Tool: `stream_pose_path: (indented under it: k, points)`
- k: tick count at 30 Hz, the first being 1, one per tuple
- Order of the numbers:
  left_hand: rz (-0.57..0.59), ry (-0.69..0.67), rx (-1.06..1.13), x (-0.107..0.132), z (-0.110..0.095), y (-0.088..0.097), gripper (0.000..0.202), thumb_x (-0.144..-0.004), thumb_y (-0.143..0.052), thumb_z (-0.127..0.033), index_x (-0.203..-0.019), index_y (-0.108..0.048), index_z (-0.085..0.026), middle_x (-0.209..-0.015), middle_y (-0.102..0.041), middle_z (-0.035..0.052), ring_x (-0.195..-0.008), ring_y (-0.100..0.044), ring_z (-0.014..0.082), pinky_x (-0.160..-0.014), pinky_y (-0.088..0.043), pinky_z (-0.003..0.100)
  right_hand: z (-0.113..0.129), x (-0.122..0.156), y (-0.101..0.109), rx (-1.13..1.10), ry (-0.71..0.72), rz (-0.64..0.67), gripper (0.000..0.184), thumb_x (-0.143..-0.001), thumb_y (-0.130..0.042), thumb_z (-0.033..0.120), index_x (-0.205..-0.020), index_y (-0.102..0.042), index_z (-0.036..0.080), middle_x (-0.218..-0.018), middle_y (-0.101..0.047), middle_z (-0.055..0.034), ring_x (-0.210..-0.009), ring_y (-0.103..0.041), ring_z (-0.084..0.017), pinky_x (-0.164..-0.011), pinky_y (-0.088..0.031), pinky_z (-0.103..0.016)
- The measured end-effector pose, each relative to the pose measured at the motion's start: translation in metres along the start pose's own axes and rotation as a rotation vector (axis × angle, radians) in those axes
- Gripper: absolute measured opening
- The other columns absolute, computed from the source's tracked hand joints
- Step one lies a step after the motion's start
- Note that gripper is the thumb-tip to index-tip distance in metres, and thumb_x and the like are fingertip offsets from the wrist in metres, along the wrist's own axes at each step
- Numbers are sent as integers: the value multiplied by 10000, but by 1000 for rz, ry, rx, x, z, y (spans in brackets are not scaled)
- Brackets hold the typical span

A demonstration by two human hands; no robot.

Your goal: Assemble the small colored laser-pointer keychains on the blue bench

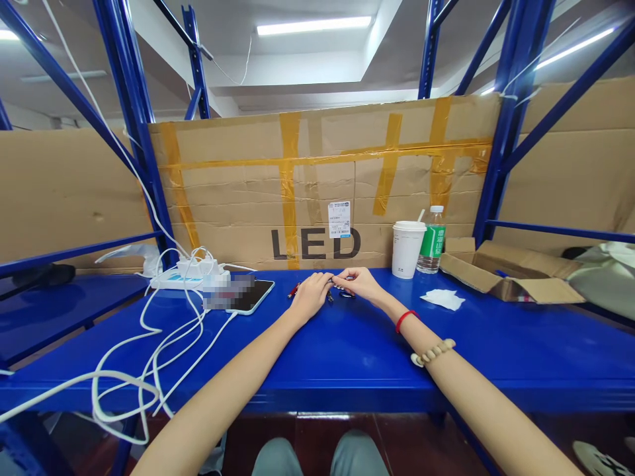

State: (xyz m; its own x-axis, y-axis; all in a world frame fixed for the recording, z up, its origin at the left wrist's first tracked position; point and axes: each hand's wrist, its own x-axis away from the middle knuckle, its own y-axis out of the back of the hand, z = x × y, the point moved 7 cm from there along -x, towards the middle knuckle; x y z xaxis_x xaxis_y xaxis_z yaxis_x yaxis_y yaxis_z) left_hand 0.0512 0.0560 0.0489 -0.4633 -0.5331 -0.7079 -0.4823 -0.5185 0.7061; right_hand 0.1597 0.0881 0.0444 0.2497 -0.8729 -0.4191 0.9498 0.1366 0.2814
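Side by side at the far middle of the blue shelf top, my left hand and my right hand meet at the fingertips. My right fingers pinch a small dark, shiny thing whose kind is too small to tell. The left fingers are bent down and pressed together beside it, mostly hiding what they grip. A small red piece shows just left of my left hand. Small dark pieces lie below the fingertips, and a dark loop-like piece rests under my right hand.
A phone and a white power strip with tangled white cables lie left. On the right are a white cup, a water bottle, a tissue and an open cardboard box. Taped cardboard stands behind.
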Motion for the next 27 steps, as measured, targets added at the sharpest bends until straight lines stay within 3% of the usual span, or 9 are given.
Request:
stream_pose_path:
  k: [6,13,18,27]
  points:
    - [89,106,124,1,3,-7,251,-860,-349,-238,-1100,-387,-171,-953,-568,68,-912,-524,171,-786,-419,282,-3,0,2,-22,13,-56,361,-595,-633,476,-619,-562,123,-421,-450,51,-375,-351,-37,-376,-293,-177]
    - [127,161,250,1,9,-11,210,-880,-279,-270,-974,-460,-223,-916,-594,27,-873,-550,159,-757,-419,264,-1,-1,1,71,15,-80,383,-597,-610,505,-591,-570,124,-414,-460,39,-360,-357,-46,-357,-287,-184]
    - [163,172,283,-1,8,-19,218,-878,-283,-297,-925,-484,-224,-943,-600,23,-881,-556,165,-741,-418,260,1,-3,5,95,73,-55,368,-596,-632,451,-727,-646,108,-595,-595,-23,-406,-400,-47,-379,-332,-187]
    - [148,201,213,0,8,-15,191,-874,-288,-293,-942,-451,-220,-870,-592,26,-834,-550,171,-693,-416,267,-5,-1,3,86,-26,-118,357,-628,-606,428,-817,-628,126,-646,-624,-38,-452,-492,-85,-386,-376,-193]
